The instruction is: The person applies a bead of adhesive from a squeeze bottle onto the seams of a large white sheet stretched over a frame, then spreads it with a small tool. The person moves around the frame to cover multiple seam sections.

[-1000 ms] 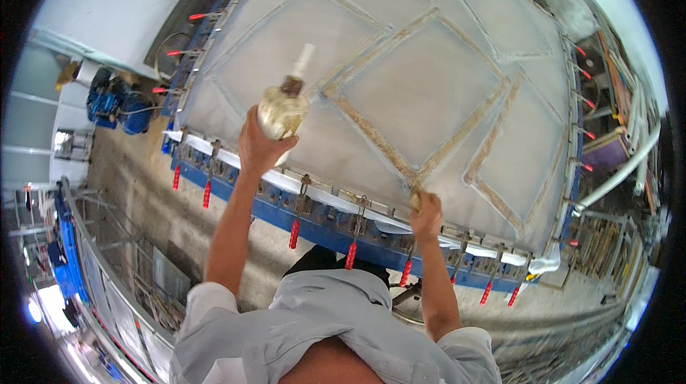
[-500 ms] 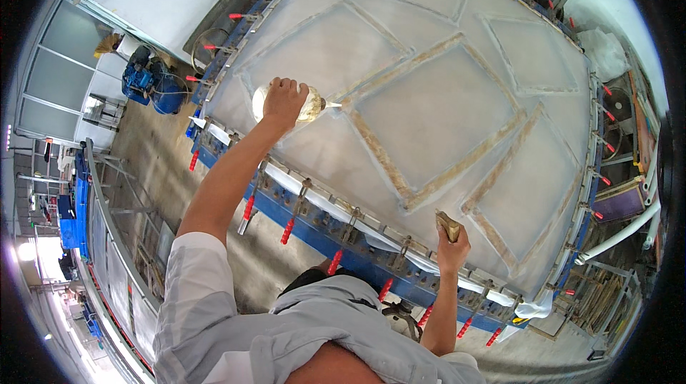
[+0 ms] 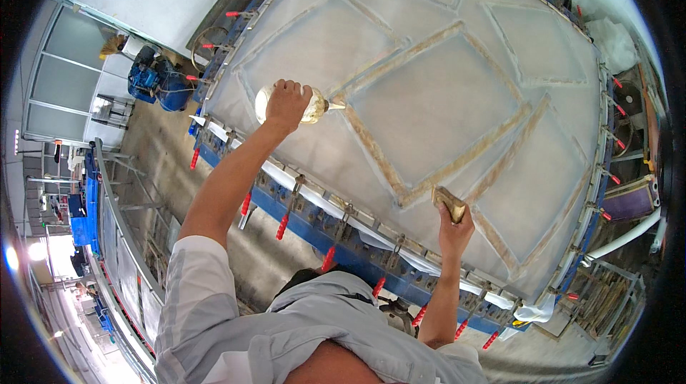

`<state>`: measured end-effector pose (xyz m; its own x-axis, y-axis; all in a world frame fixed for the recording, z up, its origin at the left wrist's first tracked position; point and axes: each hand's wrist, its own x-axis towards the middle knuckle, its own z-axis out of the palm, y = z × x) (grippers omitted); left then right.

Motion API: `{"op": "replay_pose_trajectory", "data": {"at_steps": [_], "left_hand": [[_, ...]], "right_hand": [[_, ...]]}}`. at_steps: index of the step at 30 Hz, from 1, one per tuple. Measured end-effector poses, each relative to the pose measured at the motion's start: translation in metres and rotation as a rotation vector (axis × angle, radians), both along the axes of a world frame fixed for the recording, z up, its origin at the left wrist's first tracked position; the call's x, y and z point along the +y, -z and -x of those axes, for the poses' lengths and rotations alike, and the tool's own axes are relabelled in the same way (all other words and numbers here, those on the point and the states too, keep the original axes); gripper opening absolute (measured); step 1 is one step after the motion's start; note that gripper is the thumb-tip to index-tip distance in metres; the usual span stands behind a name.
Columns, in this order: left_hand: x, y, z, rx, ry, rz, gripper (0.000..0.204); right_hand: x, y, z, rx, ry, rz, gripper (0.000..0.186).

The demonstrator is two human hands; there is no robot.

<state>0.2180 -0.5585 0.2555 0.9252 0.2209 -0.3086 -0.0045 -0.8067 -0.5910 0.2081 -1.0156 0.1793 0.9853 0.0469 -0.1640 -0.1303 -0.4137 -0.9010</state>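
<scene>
My left hand (image 3: 288, 104) is wrapped over a whitish, stained squeeze bottle (image 3: 313, 107) lying on its side. The thin nozzle points right, its tip at the left corner of a brown-stained four-sided outline on the large pale panel (image 3: 436, 109). Whether anything flows from the tip cannot be made out. Lower right, my right hand (image 3: 455, 229) grips a worn, brownish flat block (image 3: 449, 203), held tilted near the outline's bottom corner. Whether the block touches the panel is unclear.
Red-handled clamps (image 3: 282, 227) line the panel's edges along a blue metal frame (image 3: 314, 237). White cloth (image 3: 343, 218) hangs at the near edge. A blue compressor (image 3: 171, 87) stands on the floor at left, a metal rack (image 3: 128, 234) lower left, and wood pieces (image 3: 604, 305) lower right.
My right hand has moved farther over the panel with the block, toward the outline's bottom corner. The bottle's nozzle has shifted slightly right. The whole view has tilted a little.
</scene>
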Motion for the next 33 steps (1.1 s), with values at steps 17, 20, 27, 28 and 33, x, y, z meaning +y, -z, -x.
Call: {"op": "replay_pose_trajectory", "data": {"at_steps": [17, 20, 27, 28, 33], "left_hand": [[-0.152, 0.014, 0.119, -0.120, -0.049, 0.507, 0.081], [-0.148, 0.015, 0.134, -0.184, -0.082, 0.540, 0.088], [-0.139, 0.023, 0.146, -0.410, -0.155, 0.748, 0.091], [-0.138, 0.024, 0.150, -0.436, -0.245, 0.795, 0.092], [-0.122, 0.034, 0.197, -0.584, -0.685, 1.121, 0.100]], "right_hand": [[0.042, 0.045, -0.049, 0.200, -0.282, -0.068, 0.025], [0.045, 0.060, -0.054, 0.279, -0.331, -0.127, 0.026], [0.037, 0.084, -0.060, 0.507, -0.443, -0.471, 0.026], [0.040, 0.072, -0.058, 0.425, -0.492, -0.265, 0.027], [0.033, 0.061, -0.038, -0.417, -1.054, 0.341, 0.025]]}}
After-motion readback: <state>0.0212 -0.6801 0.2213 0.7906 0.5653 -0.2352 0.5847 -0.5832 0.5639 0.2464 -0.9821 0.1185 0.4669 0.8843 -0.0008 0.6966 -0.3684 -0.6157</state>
